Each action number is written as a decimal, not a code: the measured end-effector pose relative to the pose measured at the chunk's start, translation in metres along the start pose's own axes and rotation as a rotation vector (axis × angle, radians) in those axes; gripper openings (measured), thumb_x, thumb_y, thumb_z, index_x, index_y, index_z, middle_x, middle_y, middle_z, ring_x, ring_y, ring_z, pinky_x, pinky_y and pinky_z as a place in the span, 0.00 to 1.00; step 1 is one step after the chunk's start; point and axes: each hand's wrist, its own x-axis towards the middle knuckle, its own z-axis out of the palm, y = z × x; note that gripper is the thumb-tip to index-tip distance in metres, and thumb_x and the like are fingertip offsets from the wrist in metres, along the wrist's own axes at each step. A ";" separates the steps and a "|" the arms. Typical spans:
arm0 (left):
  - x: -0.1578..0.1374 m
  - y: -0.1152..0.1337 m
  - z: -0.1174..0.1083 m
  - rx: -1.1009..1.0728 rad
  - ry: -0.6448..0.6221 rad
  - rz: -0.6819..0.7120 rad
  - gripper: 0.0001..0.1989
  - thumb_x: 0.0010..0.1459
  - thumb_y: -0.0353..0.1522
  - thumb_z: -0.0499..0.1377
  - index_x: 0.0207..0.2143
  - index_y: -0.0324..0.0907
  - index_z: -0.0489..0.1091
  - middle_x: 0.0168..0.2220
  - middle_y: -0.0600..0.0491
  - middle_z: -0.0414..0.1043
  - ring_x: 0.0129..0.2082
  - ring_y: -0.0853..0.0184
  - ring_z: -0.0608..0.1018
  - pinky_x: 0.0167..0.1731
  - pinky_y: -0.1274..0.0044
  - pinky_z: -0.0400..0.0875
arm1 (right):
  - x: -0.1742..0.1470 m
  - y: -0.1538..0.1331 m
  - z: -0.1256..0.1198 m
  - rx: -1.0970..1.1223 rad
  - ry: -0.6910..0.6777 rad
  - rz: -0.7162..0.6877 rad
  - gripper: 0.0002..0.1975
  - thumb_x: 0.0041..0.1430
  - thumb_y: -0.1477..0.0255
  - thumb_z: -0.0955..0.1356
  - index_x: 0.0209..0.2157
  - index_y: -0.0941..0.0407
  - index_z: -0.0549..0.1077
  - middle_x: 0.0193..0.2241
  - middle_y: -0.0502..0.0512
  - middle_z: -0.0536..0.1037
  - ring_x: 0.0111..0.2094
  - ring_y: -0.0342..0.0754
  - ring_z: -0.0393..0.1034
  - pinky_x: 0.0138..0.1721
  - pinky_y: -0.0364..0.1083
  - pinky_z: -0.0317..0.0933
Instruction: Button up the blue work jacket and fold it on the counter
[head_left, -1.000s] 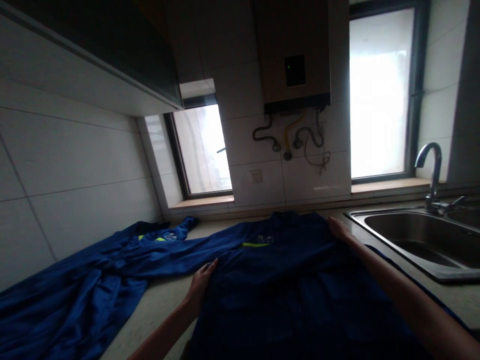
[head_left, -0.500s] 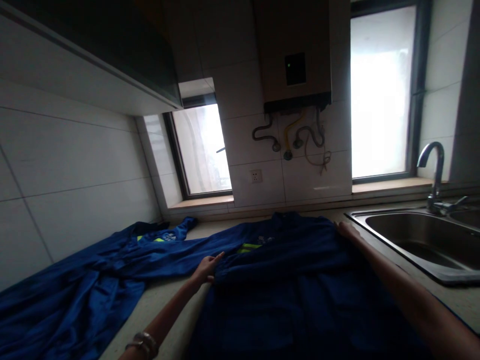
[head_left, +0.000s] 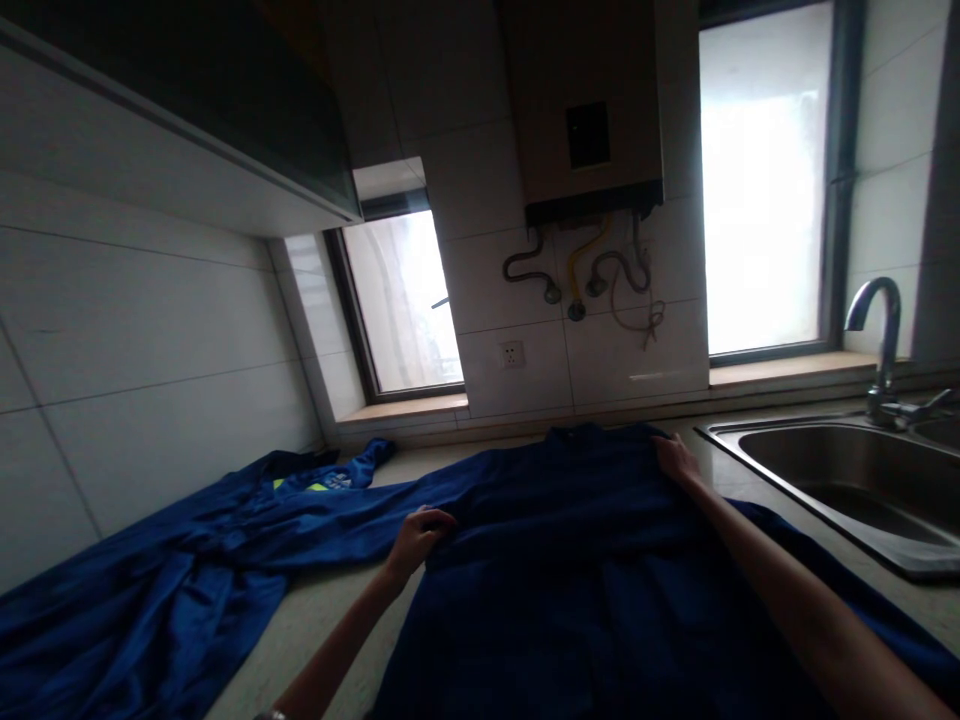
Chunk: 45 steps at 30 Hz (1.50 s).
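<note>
A dark blue work jacket (head_left: 540, 580) lies spread over the counter in front of me. My left hand (head_left: 420, 540) pinches its cloth at the left side, just below where a sleeve runs off to the left. At the far right shoulder, my right hand (head_left: 677, 458) has its fingers closed on the jacket's edge. The right sleeve trails out beyond my right forearm toward the lower right. To the left lies a second blue garment (head_left: 150, 620), crumpled, with a yellow-green stripe and pale lettering; the jacket's left sleeve reaches onto it.
A steel sink (head_left: 832, 470) with a curved faucet (head_left: 885, 330) is set into the counter (head_left: 322, 640) at the right. Along the back wall are a socket (head_left: 511, 354), pipes and a water heater (head_left: 585, 100). A cabinet (head_left: 225, 130) overhangs the left side.
Cloth now covers the yellow-green stripe on the jacket in front. My left hand's fingers have curled in, and my right hand has shifted slightly left. The right sleeve shows past my forearm.
</note>
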 end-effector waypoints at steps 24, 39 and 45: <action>0.039 0.024 0.099 0.584 -0.654 0.121 0.28 0.60 0.48 0.39 0.62 0.55 0.45 0.65 0.52 0.33 0.62 0.46 0.35 0.52 0.45 0.34 | -0.035 -0.004 0.024 -0.067 -0.227 -0.449 0.27 0.62 0.53 0.50 0.60 0.44 0.52 0.63 0.53 0.47 0.62 0.55 0.41 0.58 0.60 0.37; 0.028 0.022 0.105 0.766 -0.550 0.156 0.42 0.51 0.60 0.39 0.63 0.53 0.36 0.65 0.50 0.26 0.61 0.43 0.33 0.53 0.47 0.36 | -0.063 -0.008 -0.005 0.080 0.071 -0.461 0.25 0.59 0.57 0.58 0.54 0.53 0.65 0.59 0.58 0.57 0.59 0.56 0.51 0.57 0.56 0.48; 0.023 0.019 0.106 0.806 -0.532 0.192 0.40 0.53 0.58 0.37 0.63 0.51 0.36 0.65 0.49 0.28 0.62 0.44 0.34 0.53 0.48 0.37 | -0.115 -0.033 -0.004 0.042 -0.298 -0.539 0.29 0.57 0.48 0.53 0.59 0.38 0.50 0.63 0.50 0.45 0.62 0.62 0.37 0.56 0.68 0.32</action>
